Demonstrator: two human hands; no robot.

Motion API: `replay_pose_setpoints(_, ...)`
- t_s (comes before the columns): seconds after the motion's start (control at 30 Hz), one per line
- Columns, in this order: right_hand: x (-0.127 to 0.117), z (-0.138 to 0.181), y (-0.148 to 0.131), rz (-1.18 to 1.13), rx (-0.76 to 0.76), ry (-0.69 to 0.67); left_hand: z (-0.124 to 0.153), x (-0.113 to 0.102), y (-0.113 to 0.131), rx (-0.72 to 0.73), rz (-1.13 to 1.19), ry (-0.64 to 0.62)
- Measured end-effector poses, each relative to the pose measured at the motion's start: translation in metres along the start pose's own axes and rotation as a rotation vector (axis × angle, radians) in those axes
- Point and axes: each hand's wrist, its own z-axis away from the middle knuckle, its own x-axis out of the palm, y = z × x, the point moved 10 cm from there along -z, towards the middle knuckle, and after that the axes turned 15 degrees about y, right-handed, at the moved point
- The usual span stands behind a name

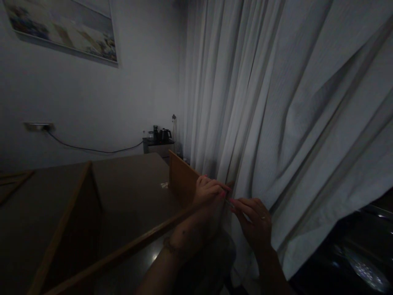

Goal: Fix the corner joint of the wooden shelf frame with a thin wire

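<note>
My left hand [209, 191] is closed over the near corner of a wooden frame, where a long wooden rail [147, 237] meets an upright wooden panel [182, 178]. Close by on its right, my right hand [253, 219] pinches a thin, pale, rod-like piece [229, 202] between thumb and fingertips. The piece points toward the corner under my left fingers. It is too dark and small to tell its exact kind, or whether its tip enters the wood. Another upright wooden panel [73, 217] joins the rail farther left.
The frame stands on a dark tabletop [132, 176]; small white pieces [164, 185] lie near the right panel. A long pale curtain [276, 102] hangs close on the right. Behind are a small cabinet [159, 148] with a black kettle [165, 134] and a wall cable [92, 150].
</note>
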Motion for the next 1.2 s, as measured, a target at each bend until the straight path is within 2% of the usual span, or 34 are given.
replay_pose_setpoints(0.27,-0.001,0.000,-0.002,0.004,-0.020,0.038,0.000,0.000,0.001,0.047,0.001,0.015)
replay_pose_setpoints(0.47,-0.003,-0.002,-0.006,-0.051,-0.148,0.038,-0.001,-0.001,0.003,0.047,0.031,0.024)
replay_pose_setpoints(0.77,0.000,-0.014,-0.013,-0.042,-0.328,-0.045,0.000,-0.005,0.008,0.067,0.076,0.062)
replay_pose_setpoints(0.97,0.008,-0.014,-0.009,-0.036,-0.211,-0.086,0.001,-0.001,-0.004,0.008,0.075,0.056)
replay_pose_setpoints(1.2,0.006,0.000,0.005,0.035,0.085,0.033,0.000,-0.005,-0.003,-0.030,0.058,0.044)
